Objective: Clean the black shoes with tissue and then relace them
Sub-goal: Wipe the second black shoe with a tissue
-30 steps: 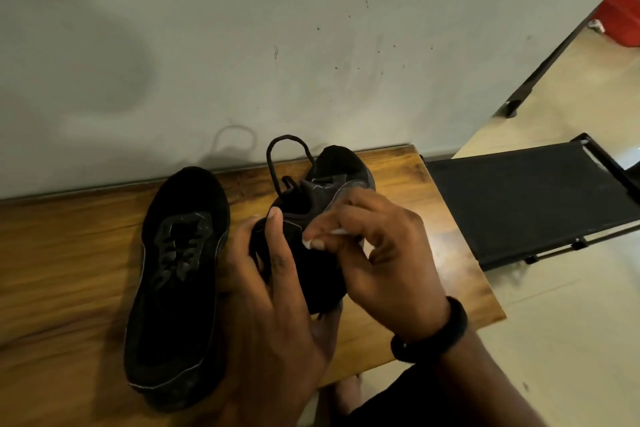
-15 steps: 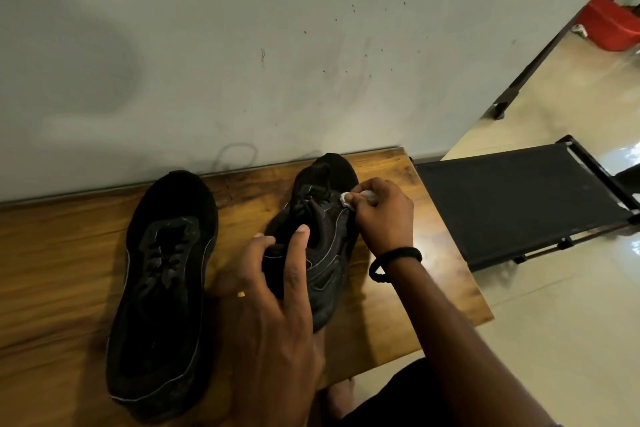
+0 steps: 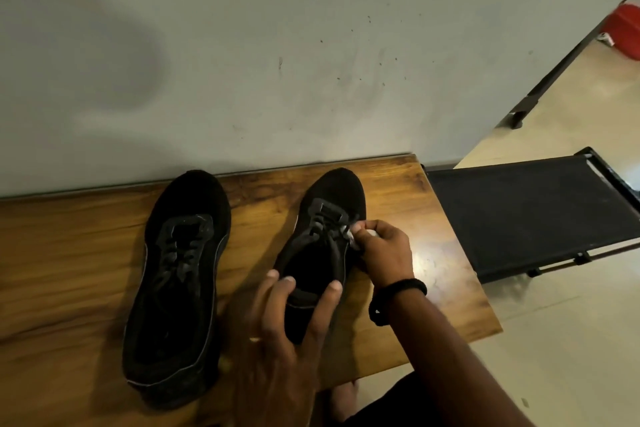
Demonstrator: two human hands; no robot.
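Note:
Two black shoes lie on the wooden table [image 3: 86, 270], toes toward the wall. The left shoe [image 3: 180, 281] lies untouched with its laces in. My left hand [image 3: 287, 333] grips the heel of the right shoe [image 3: 325, 236], thumb on one side and fingers on the other. My right hand [image 3: 381, 253] pinches a small wad of white tissue [image 3: 351, 237] against that shoe's right side by the laces. A black band is on my right wrist.
A grey wall stands directly behind the table. Right of the table is a low black fabric rack [image 3: 530, 215] on a pale floor. A red object [image 3: 627, 31] sits far back right. The table's right edge is close to my right hand.
The right shoe has come down from a tilted hold to lie flat on the table. My right hand with the tissue moved from the shoe's collar to its right side by the laces.

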